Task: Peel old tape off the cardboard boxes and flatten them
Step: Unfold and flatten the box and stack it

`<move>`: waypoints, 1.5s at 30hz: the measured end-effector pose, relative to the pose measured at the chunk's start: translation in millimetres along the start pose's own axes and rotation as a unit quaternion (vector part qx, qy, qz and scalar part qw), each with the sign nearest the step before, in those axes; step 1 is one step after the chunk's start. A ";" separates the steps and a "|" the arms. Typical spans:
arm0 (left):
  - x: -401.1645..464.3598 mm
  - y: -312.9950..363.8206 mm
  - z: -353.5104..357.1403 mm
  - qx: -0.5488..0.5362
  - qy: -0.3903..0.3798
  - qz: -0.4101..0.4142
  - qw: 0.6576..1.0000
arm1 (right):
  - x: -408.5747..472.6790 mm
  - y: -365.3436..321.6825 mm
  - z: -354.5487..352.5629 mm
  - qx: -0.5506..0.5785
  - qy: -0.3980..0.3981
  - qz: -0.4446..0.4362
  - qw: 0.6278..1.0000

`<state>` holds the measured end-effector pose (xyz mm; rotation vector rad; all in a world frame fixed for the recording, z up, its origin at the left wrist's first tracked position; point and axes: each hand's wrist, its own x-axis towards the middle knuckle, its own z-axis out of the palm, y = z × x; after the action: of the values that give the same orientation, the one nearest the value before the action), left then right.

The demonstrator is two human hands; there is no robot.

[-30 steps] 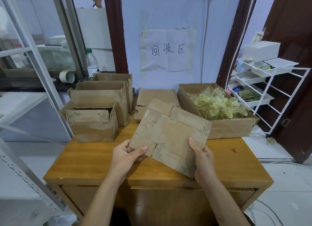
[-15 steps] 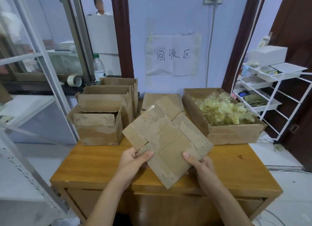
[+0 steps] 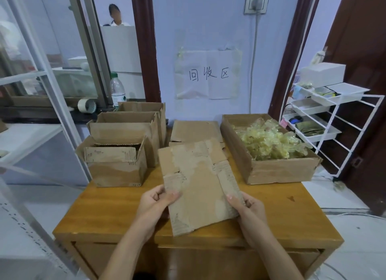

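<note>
Both hands pinch the flattened box (image 3: pixel 198 187) at centre frame: left hand (image 3: pixel 155 202) on its left edge, right hand (image 3: pixel 247 208) on its right. Loose pinches could let it slide off the table (image 3: pixel 117 212).

The flattened box (image 3: pixel 198 185) hides the fingers of the left hand (image 3: pixel 155 202) and right hand (image 3: pixel 248 208) behind it; only the thumbs show. Both forearms are cut off by the bottom edge. The stack of flat cardboard (image 3: pixel 196 131) is partly covered. Contents of the wire rack (image 3: pixel 325 112) are too small to identify.
</note>
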<state>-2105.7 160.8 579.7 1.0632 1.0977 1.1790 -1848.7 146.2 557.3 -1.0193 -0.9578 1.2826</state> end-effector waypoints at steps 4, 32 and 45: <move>0.5 -1.1 10.7 0.097 -0.019 -0.011 0.995 | -1.6 0.9 -0.6 -0.020 0.005 -0.008 1.000; 160.0 38.5 33.9 0.045 0.152 0.029 0.987 | 171.0 -35.1 38.7 -0.178 0.121 -0.095 0.972; 206.1 -26.3 15.0 0.246 0.233 0.111 0.934 | 213.0 28.6 40.1 -0.375 0.155 -0.148 0.902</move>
<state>-2075.0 363.0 540.0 1.3526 1.7453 1.4204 -1882.3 361.6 540.9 -1.5356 -1.3263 0.4524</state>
